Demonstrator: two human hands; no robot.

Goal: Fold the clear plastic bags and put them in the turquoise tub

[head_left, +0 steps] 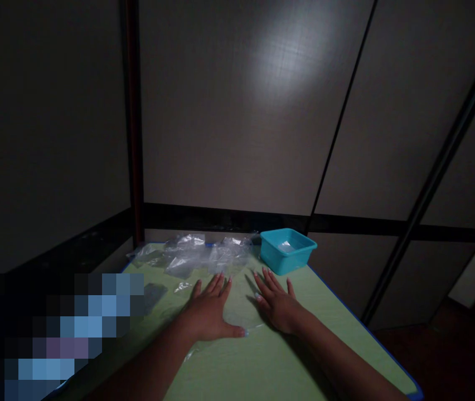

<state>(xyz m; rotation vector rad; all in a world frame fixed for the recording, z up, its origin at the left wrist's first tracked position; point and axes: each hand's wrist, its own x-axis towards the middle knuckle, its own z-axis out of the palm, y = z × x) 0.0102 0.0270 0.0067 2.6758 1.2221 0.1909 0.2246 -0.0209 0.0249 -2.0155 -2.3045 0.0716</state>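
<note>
My left hand (210, 312) lies over the green table with its fingers spread and its thumb stretched to the right. A thin clear plastic bag (241, 309) lies flat on the table between my hands, its outline faint. My right hand (278, 303) rests at the right edge of this bag, fingers apart, holding nothing. Several crumpled clear plastic bags (191, 259) are spread beyond my fingertips, along the far side of the table. Part of the flat bag is hidden under my hands.
A turquoise plastic basket (285, 262) stands at the far right of the green table (229, 373), with something pale and shiny inside. The table has a blue edge (354, 312). Panelled doors (229, 139) rise close behind it. A pixelated patch covers the lower left.
</note>
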